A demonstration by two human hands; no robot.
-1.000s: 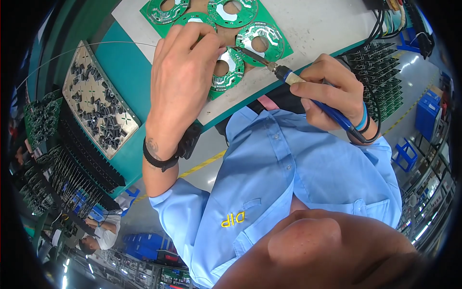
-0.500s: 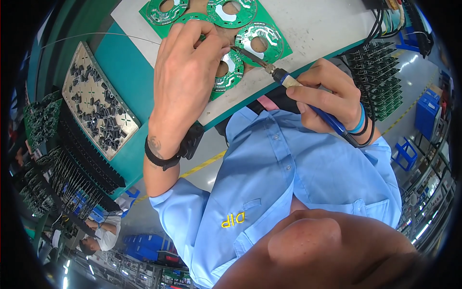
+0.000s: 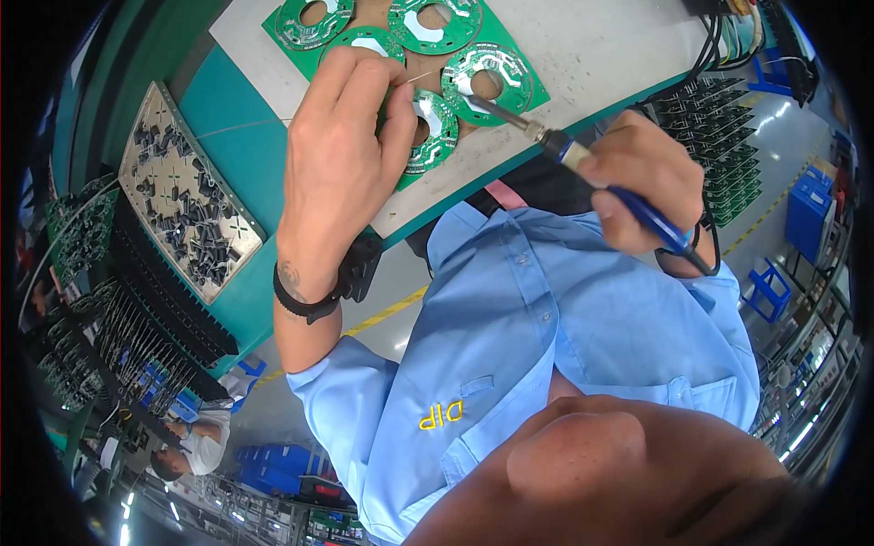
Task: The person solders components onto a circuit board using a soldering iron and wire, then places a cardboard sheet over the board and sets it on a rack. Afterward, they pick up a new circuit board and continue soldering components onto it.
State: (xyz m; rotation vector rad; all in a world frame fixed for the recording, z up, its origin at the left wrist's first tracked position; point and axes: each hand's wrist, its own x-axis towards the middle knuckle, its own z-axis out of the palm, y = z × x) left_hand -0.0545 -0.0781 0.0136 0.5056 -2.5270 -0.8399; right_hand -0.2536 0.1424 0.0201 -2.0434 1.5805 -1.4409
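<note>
My right hand (image 3: 643, 182) is wrapped round a blue-handled soldering iron (image 3: 596, 168), whose dark tip points left over the rightmost ring of a green circuit board panel (image 3: 537, 96). The panel bears several round boards with holes in their middles. Over its left part, my left hand (image 3: 350, 127) pinches a thin solder wire (image 3: 421, 78) between thumb and fingertips. The wire's short end sticks out toward the gap between the rings, apart from the iron's tip. Part of the panel is hidden under my left hand.
At left, a metal tray (image 3: 187, 191) holds many small black cylindrical parts. Dark racks (image 3: 164, 282) and stacked boards (image 3: 82, 227) stand beside it. Cables (image 3: 715, 50) hang at the upper right, above more stacked green boards (image 3: 715, 150). Another person (image 3: 196, 446) is at lower left.
My right hand has drawn the iron back to the right and down, away from the wire. My left hand has shifted slightly, uncovering the wire's end.
</note>
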